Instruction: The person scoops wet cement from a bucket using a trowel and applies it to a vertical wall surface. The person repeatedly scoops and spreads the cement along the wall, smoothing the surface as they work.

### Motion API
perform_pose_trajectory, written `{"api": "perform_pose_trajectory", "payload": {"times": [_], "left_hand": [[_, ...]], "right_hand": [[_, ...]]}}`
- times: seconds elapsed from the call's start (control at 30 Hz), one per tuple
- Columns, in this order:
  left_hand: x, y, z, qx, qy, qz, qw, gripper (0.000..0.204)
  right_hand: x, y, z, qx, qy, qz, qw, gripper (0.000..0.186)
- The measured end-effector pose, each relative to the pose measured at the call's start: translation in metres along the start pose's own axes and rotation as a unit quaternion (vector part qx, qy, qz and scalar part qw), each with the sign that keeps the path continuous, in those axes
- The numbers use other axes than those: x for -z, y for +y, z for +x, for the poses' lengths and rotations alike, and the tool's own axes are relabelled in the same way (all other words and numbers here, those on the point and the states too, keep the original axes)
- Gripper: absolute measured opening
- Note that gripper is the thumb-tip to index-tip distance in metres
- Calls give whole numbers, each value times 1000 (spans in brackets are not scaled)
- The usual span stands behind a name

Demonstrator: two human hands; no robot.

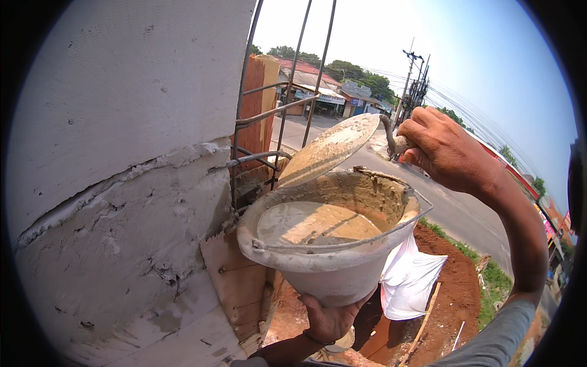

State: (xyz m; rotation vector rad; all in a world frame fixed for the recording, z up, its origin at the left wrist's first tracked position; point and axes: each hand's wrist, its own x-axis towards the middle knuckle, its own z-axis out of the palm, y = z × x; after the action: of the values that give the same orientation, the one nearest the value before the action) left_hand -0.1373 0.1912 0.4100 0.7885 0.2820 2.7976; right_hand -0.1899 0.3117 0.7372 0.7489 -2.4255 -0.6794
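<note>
My left hand [330, 319] supports a mortar-caked white bucket [330, 281] from below, with its palm and thumb against the base. Wet grey-brown mortar [312, 223] lies inside, and a thin wire handle rests across the near rim. Above the bucket, my right hand [449, 147] is closed around the handle of a trowel [333, 150]. The trowel's broad blade is tilted, coated with mortar, and its lower tip hangs over the far left rim. Part of the trowel's grip is hidden by my fingers.
A rough block wall [122, 122] with a mortar joint stands close at left. Bare steel rebar [293, 79] rises beside it, next to wooden boards [235, 281]. Far below are red soil [449, 287], a white sheet [409, 278] and a road [471, 217]; utility poles stand beyond.
</note>
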Motion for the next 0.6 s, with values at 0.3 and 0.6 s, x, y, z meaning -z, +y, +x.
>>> {"api": "perform_pose_trajectory", "payload": {"times": [0.3, 0.6], "left_hand": [[3, -4, 3, 12, 9, -41, 999, 119], [6, -11, 3, 3, 11, -94, 996, 119]], "right_hand": [[12, 4, 55, 284, 67, -214, 932, 35], [-6, -10, 70, 363, 83, -189, 909, 34]]}}
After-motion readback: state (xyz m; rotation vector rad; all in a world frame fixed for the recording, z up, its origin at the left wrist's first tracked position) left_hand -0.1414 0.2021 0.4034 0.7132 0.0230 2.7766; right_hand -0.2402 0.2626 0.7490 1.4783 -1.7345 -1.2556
